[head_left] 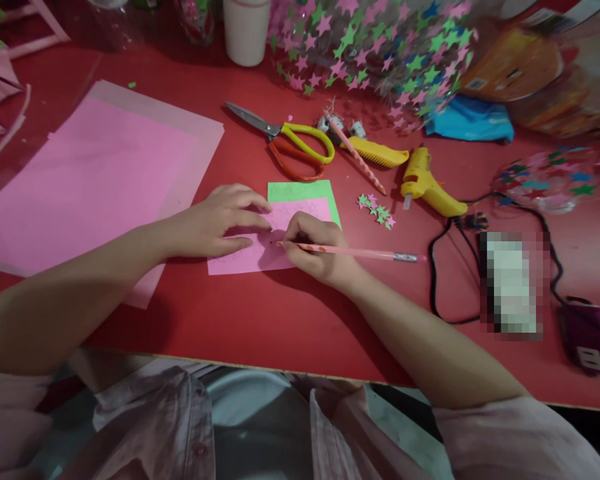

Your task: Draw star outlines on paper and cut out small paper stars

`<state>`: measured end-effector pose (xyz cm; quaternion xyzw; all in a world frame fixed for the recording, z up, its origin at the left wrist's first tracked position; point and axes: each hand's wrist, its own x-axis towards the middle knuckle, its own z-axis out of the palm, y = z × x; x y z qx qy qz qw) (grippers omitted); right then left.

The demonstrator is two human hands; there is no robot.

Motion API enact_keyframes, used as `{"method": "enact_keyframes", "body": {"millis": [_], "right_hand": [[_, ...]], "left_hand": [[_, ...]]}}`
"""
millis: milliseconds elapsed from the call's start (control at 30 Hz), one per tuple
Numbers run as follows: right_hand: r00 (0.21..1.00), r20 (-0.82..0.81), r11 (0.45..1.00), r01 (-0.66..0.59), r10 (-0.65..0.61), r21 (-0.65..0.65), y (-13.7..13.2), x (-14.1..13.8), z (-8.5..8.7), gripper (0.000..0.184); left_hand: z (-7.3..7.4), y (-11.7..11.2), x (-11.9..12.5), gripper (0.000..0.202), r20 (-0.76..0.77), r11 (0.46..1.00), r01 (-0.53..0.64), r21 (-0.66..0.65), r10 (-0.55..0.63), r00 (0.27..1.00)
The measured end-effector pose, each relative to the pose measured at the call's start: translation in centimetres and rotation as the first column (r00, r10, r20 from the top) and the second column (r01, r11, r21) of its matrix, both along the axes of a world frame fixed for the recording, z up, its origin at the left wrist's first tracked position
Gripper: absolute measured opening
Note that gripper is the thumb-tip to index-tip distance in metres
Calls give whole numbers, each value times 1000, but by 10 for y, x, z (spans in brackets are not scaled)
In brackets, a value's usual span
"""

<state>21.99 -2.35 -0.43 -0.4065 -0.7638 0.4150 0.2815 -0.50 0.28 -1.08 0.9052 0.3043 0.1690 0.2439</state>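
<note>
My right hand (315,247) is closed around a pink pencil (365,252), its tip down at a small pink sheet of paper (260,261). Faint drawn marks show on that sheet. Flat on the sheet's left part lies my left hand (230,219), fingers spread, holding nothing. A green piece of paper (300,191) sticks out from under the pink sheet at the back. Just beyond it lie scissors (275,130) with one yellow and one red handle. Small pink and green paper stars (377,211) lie to the right of my right hand.
Large pink sheets (95,180) cover the left of the red table (280,320). A yellow glue gun (427,183) with a black cord, a second pencil (357,157) and a yellow comb-like piece (380,153) lie right. Behind stand a white cup (247,33) and a star-covered clear bag (370,50).
</note>
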Motion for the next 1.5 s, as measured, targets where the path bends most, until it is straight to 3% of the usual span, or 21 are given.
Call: {"method": "enact_keyframes", "body": {"millis": [367, 1067, 1500], "right_hand": [[1000, 13, 1000, 13, -13, 23, -4, -3, 0, 12], [981, 42, 982, 186, -188, 42, -5, -2, 1, 17], [988, 87, 989, 122, -130, 87, -5, 0, -1, 13]], "left_hand": [[0, 0, 0, 30, -13, 1000, -2, -3, 2, 1000], [0, 0, -1, 31, -13, 1000, 9, 11, -9, 1000], [1, 0, 0, 30, -20, 1000, 9, 13, -9, 1000]]}}
